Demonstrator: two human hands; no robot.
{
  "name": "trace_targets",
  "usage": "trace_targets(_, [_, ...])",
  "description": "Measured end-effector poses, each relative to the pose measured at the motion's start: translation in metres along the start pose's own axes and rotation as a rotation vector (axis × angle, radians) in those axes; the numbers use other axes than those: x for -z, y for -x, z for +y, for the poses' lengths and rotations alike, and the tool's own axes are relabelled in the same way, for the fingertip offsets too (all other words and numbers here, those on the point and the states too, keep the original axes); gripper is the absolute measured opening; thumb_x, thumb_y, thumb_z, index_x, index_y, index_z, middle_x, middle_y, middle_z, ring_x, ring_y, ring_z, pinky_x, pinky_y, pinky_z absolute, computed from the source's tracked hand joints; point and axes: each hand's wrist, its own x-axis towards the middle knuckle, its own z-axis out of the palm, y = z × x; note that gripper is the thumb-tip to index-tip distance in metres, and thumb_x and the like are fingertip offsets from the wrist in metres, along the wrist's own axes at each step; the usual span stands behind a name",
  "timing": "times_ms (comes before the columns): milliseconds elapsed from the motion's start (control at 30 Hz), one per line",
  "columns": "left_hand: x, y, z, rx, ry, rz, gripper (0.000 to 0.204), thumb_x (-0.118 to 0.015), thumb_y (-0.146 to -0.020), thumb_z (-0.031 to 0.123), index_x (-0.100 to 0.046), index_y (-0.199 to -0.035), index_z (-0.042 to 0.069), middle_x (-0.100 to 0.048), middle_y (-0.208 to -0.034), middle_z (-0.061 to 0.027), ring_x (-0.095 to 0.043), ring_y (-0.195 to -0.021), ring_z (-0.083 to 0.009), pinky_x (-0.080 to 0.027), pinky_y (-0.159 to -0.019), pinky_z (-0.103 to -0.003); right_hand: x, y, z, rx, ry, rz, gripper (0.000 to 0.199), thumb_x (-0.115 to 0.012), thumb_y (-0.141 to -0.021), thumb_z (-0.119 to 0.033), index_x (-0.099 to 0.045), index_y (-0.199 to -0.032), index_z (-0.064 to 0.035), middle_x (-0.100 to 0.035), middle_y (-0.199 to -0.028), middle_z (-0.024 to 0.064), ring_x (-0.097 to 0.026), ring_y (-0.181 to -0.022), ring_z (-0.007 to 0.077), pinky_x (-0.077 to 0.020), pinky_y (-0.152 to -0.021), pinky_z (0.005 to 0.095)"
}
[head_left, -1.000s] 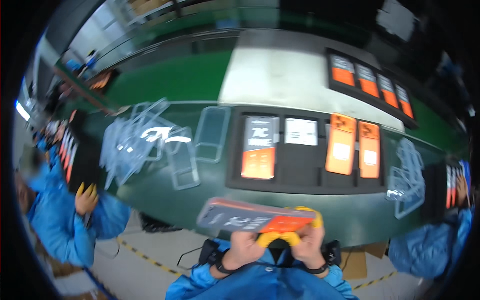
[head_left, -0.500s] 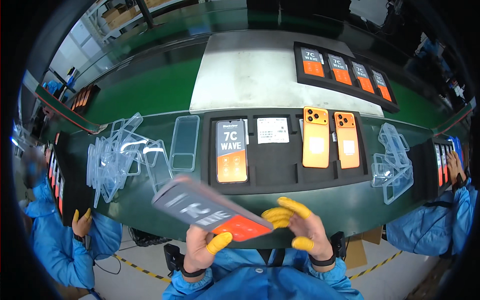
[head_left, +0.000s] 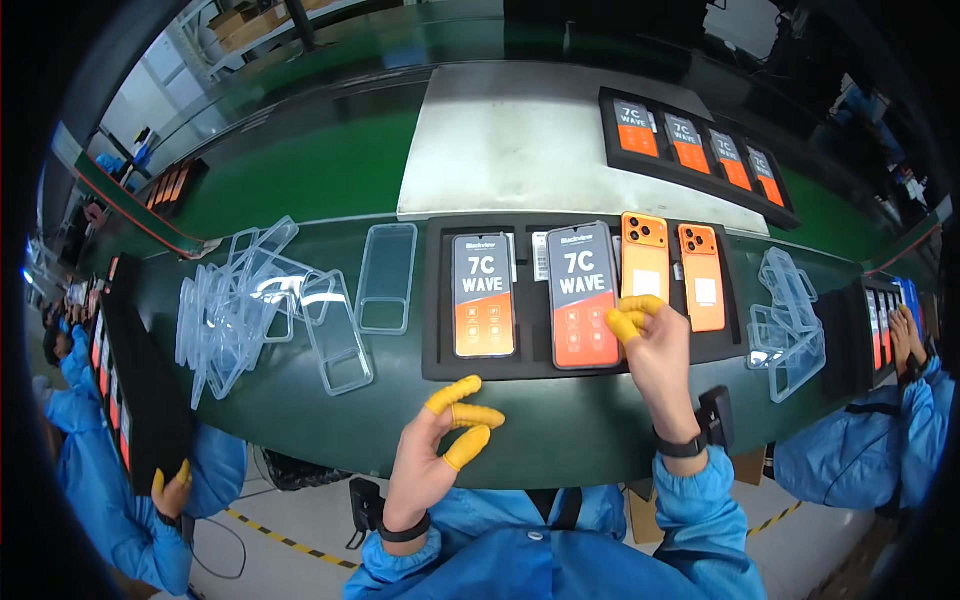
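Note:
My right hand (head_left: 662, 355), in yellow finger cots, pinches the right edge of a phone (head_left: 584, 300) with a grey and orange front film. That phone lies over the second slot of a black foam tray (head_left: 437, 340) and hides most of a white label. My left hand (head_left: 440, 460), also in yellow finger cots, hovers empty at the table's near side with its fingers apart. A second film-covered phone (head_left: 483, 300) sits face up in the first slot. To the right, two orange phones (head_left: 645, 255) (head_left: 703, 280) lie with their camera backs up.
Clear phone cases are piled (head_left: 235, 330) at left, with a single case (head_left: 386, 280) beside the tray; more cases (head_left: 785, 320) lie at right. A filled tray (head_left: 690, 160) rests on a white board (head_left: 490, 140) beyond. Co-workers in blue (head_left: 120, 500) (head_left: 850, 450) flank me.
The phone has moved from my left hand to my right and now lies on the tray's second slot. My left hand has let go and stays near the table edge.

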Motion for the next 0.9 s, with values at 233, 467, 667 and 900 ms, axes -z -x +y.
trace_targets(233, [0.006, 0.010, 0.002, 0.013, -0.007, -0.026, 0.052, -0.062, -0.090, -0.005, -0.047, -0.140, -0.004, -0.072, -0.107, -0.0169, -0.066, -0.106, -0.0219, -0.048, -0.097, -0.034, -0.009, -0.024, 0.027, -0.007, 0.269, 0.047, 0.016, -0.073, -0.087, -0.005, -0.067, -0.093, 0.0085, -0.069, -0.072, 0.0116, -0.062, -0.062, 0.0129, -0.0463, -0.055, 0.0289])
trace_targets(467, [0.010, 0.012, -0.003, 0.034, 0.031, 0.024, 0.050, -0.064, -0.089, -0.005, -0.051, -0.136, -0.004, -0.073, -0.104, -0.0156, -0.067, -0.102, -0.0190, -0.048, -0.094, -0.031, 0.007, -0.007, -0.040, 0.150, 0.600, 0.081, 0.024, -0.065, -0.079, -0.005, -0.073, -0.098, 0.0071, -0.072, -0.082, 0.0255, -0.073, -0.074, 0.0344, -0.0561, -0.069, 0.0388])
trace_targets(667, [0.011, 0.015, -0.008, -0.007, 0.005, 0.064, 0.044, -0.066, -0.093, 0.009, -0.053, -0.134, -0.003, -0.073, -0.099, -0.0169, -0.068, -0.094, -0.0193, -0.047, -0.088, -0.029, 0.089, -0.004, -0.040, 0.168, 0.880, 0.336, 0.021, -0.067, -0.074, -0.008, -0.076, -0.091, 0.0021, -0.070, -0.079, 0.0245, -0.070, -0.074, 0.0394, -0.0570, -0.072, 0.0422])
trace_targets(900, [0.013, 0.016, -0.005, 0.050, -0.026, 0.061, 0.044, -0.068, -0.093, 0.011, -0.054, -0.132, -0.003, -0.073, -0.099, -0.0156, -0.069, -0.094, -0.0197, -0.048, -0.089, -0.029, 0.258, -0.032, 0.024, 0.341, 1.638, 0.823, 0.025, -0.076, -0.077, -0.013, -0.074, -0.096, 0.0019, -0.066, -0.112, 0.0201, -0.061, -0.108, 0.0375, -0.0505, -0.092, 0.0471])
